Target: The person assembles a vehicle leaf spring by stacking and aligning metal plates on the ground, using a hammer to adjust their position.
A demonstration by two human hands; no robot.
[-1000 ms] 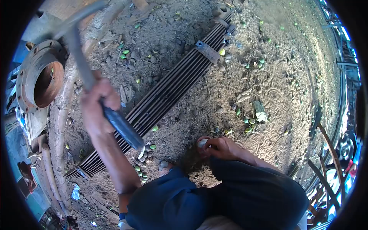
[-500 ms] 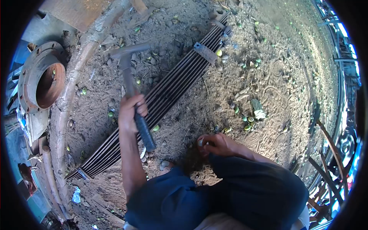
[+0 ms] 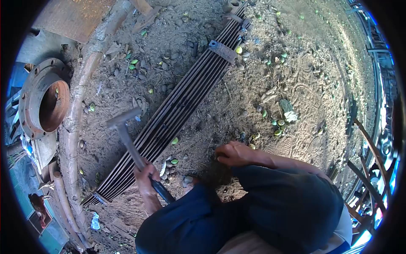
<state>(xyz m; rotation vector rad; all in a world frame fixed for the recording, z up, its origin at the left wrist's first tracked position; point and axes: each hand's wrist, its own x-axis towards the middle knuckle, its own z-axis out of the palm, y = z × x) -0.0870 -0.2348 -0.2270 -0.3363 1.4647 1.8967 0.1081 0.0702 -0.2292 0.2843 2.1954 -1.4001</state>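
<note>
My left hand point(image 3: 146, 174) is wrapped round the black grip of a hammer point(image 3: 129, 142). The hammer's metal head lies up and to the left, over the ground just left of a long leaf spring point(image 3: 182, 103). That stack of narrow rusty metal strips runs diagonally across the ground, bound by a clamp plate point(image 3: 223, 51). My right hand point(image 3: 230, 154) is low over the soil in front of my right knee, its fingers curled closed. Whatever it may hold is hidden. Small grey nuts or stones point(image 3: 165, 170) lie beside the spring, near my left hand.
A rusty flanged pipe point(image 3: 44, 99) stands at the left, beside a long wooden pole point(image 3: 72, 127). Green and yellow fruits point(image 3: 278, 127) and dry leaves point(image 3: 288, 111) lie scattered on the dirt. Metal bars point(image 3: 368, 186) lean at the right edge.
My left hand has lowered the hammer toward me, its head dropping down and left. My right hand has turned, and the small pale thing visible at its fingertips is now hidden.
</note>
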